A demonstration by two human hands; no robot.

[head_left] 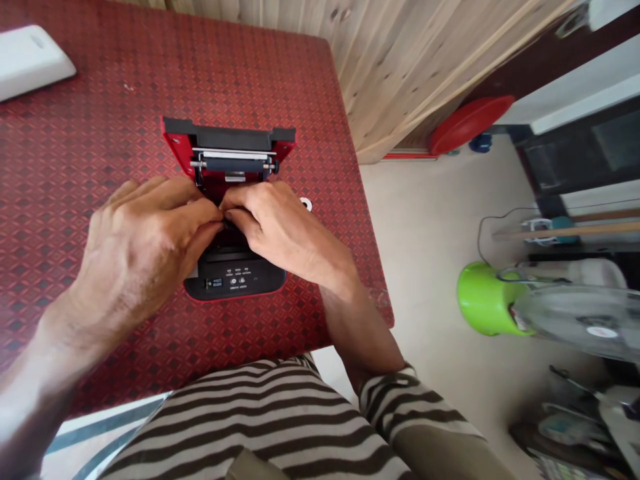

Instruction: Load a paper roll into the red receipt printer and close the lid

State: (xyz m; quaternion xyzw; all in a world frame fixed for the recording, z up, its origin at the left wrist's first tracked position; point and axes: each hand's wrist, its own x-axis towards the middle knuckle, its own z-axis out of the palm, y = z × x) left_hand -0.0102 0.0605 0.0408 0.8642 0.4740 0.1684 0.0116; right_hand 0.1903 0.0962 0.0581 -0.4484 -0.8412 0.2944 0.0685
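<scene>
A small red and black label printer (240, 283) stands on the table with its lid (230, 137) raised. Under the lid a dark roller (235, 164) on a metal shaft shows. My left hand (145, 230) reaches in from the left, thumb and fingers pinched together over the printer's inner bay. From the other side my right hand (283, 223) meets it there, its thumb and forefinger pinched close to the left fingertips. Something small and dark shows at the fingertips, but I cannot make out what it is. Both hands cover most of the bay.
The printer is on a red patterned table (320, 133). A white ring-shaped piece (307, 204) lies just right of my right hand. At the far left is a white device (33, 63). Beyond the table's right edge, a green stool (483, 300) and a fan (585, 327) stand on the floor.
</scene>
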